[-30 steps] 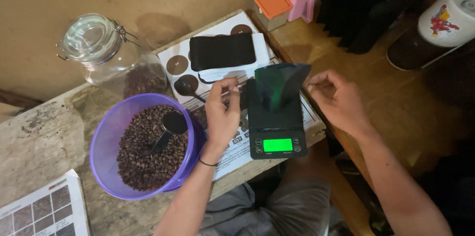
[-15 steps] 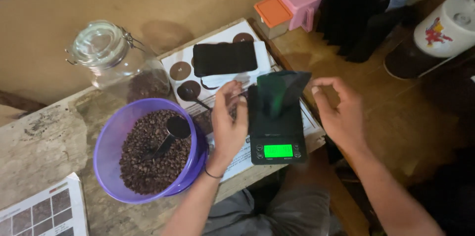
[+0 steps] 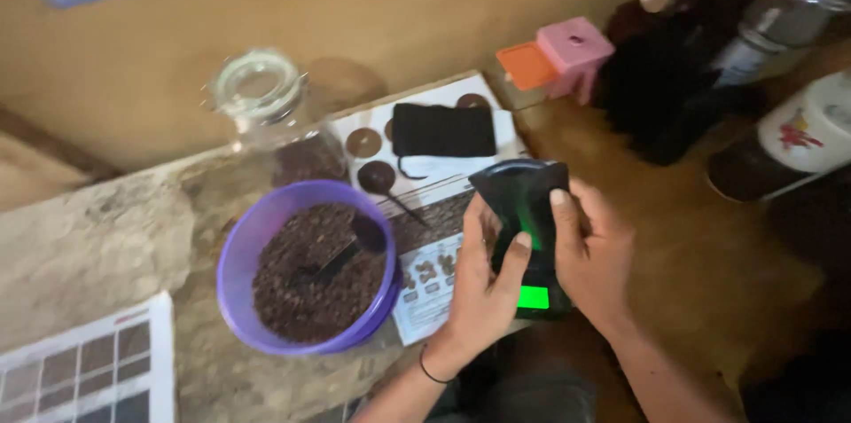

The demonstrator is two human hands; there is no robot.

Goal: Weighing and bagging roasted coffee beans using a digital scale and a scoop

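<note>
At the far left, a sheet printed with brown colour squares lies on the rough stone counter. Next comes a purple bowl filled with dark coffee beans; a black scoop sits in the beans with its cup toward the right rim. Behind the bowl stands a clear glass jar, holding some beans at its bottom. To the right of the jar a printed paper sheet covers the counter, with a black rectangular pad lying on it and a small spoon just beside the bowl.

The left hand rises from the lower edge, a thin dark band round its wrist, and closes on the left side of a dark pouch, its thumb pressed on the front face. The right hand grips the pouch's right side, a finger laid along its edge. So the pouch stands upright between both hands, clamped from either side, its top clear above the fingers. Directly beneath it is a black scale with a glowing green display; whether the pouch touches the platform cannot be told.

Farther right, an orange box and a pink box sit near the wall, and a white patterned container stands on the wooden table.
</note>
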